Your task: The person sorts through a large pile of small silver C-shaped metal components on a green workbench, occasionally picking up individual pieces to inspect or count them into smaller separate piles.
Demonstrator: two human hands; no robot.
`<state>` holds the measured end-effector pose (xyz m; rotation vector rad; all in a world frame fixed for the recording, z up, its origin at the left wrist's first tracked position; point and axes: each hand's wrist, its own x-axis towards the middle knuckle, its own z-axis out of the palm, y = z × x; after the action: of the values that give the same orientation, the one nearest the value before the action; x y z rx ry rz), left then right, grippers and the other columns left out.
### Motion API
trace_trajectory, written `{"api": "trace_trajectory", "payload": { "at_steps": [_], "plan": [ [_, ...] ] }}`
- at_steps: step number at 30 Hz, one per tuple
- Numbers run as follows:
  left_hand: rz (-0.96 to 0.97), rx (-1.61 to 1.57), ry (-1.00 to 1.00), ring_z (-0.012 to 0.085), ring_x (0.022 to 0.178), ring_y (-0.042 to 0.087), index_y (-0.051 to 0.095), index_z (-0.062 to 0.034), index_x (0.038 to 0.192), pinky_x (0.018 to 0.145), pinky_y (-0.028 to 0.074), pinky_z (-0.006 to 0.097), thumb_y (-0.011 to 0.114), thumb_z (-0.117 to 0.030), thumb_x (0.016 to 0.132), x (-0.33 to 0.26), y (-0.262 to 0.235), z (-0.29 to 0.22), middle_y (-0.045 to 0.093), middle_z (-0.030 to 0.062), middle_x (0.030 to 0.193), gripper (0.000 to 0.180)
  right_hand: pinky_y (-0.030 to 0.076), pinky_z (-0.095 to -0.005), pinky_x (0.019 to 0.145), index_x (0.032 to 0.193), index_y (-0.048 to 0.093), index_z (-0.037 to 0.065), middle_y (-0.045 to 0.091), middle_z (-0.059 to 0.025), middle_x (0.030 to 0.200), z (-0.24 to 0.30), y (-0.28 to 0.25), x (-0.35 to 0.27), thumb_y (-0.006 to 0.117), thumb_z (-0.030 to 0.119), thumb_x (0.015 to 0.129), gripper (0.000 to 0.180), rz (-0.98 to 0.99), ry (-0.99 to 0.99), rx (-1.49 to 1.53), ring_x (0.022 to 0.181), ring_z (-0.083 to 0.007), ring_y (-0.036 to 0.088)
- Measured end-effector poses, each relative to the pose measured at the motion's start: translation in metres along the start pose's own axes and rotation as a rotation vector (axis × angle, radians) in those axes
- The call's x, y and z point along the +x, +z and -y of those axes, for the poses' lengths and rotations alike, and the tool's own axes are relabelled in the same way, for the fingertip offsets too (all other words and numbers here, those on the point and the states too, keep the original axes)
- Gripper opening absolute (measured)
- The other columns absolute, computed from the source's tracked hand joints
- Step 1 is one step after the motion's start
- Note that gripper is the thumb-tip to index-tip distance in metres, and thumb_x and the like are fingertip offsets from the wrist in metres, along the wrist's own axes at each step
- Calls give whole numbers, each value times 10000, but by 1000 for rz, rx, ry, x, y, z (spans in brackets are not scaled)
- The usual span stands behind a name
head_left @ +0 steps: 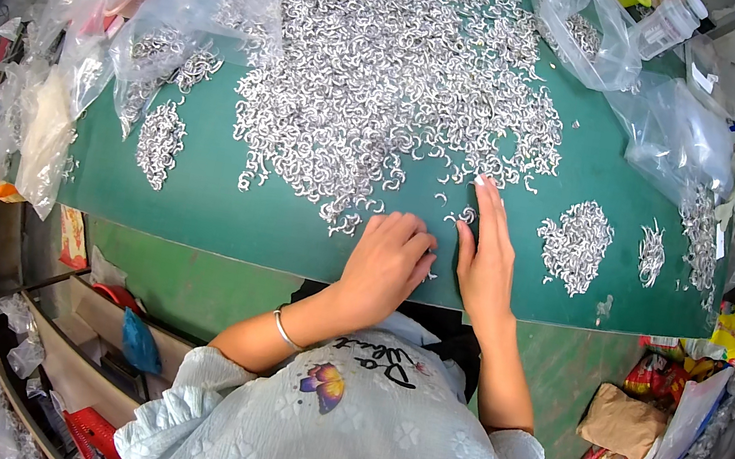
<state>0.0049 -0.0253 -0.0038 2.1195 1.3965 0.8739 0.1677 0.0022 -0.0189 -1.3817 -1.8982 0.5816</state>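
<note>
Sorting of small metal clips on a green mat [197, 201]. The main heap [385, 67] of silver C-shaped clips covers the mat's far centre; smaller sorted piles lie to the left [159, 141] and to the right [576, 243]. The left hand [389, 262] rests near the mat's front edge, fingers curled down in a loose fist; whether it encloses any clips cannot be told. The right hand [485, 249] lies flat just beside it, fingers extended and together, fingertips touching a few stray clips [464, 215] at the heap's near fringe. It grasps nothing. Clear bags [590, 33], some holding clips, sit at the mat's far and side edges, and a plastic bottle [666, 25] stands at the far right.

Good practice, judging from this arrangement: the flat hand draws only a thin layer from the fringe, so that each clip lies singly and visible; the curled hand collects them close by, and separated piles stay well apart from the heap to avoid remixing.
</note>
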Motion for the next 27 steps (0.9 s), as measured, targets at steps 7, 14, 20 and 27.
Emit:
{"api": "trace_trajectory", "payload": {
  "at_steps": [7, 14, 20, 27],
  "plan": [
    [-220, 101, -76, 277, 854, 592, 640, -36, 903, 756, 412, 373, 692, 21, 782, 1, -25, 30, 618, 85, 871, 144, 425, -466, 1026, 1306, 530, -31, 572, -211, 1308, 19, -11, -35, 636, -52, 832, 487, 59, -81, 73, 1267, -386, 512],
    [-258, 95, -130, 268, 940, 549, 654, -57, 963, 814, 384, 382, 666, 25, 801, -8, -30, 25, 585, 59, 1009, 182, 340, -482, 1108, 1331, 510, -5, 490, -134, 1427, 40, 3, -45, 689, 181, 835, 559, 463, -282, -88, 1365, -325, 415],
    [-222, 89, -114, 317, 1122, 513, 651, -60, 1028, 924, 366, 420, 669, 32, 786, -9, -26, 18, 554, 112, 1186, 260, 322, -484, 1119, 1358, 490, 3, 465, -118, 1454, 29, -10, -64, 641, 149, 873, 529, 443, -183, -210, 1378, -333, 395],
    [-181, 61, -81, 341, 1181, 491, 637, -63, 1086, 970, 353, 444, 665, 21, 788, -14, -15, 13, 526, 134, 1242, 310, 241, -557, 1141, 1413, 428, -5, 399, -132, 1503, 30, -19, -68, 648, 181, 868, 616, 294, 74, -248, 1425, -368, 303]
  ]
}}
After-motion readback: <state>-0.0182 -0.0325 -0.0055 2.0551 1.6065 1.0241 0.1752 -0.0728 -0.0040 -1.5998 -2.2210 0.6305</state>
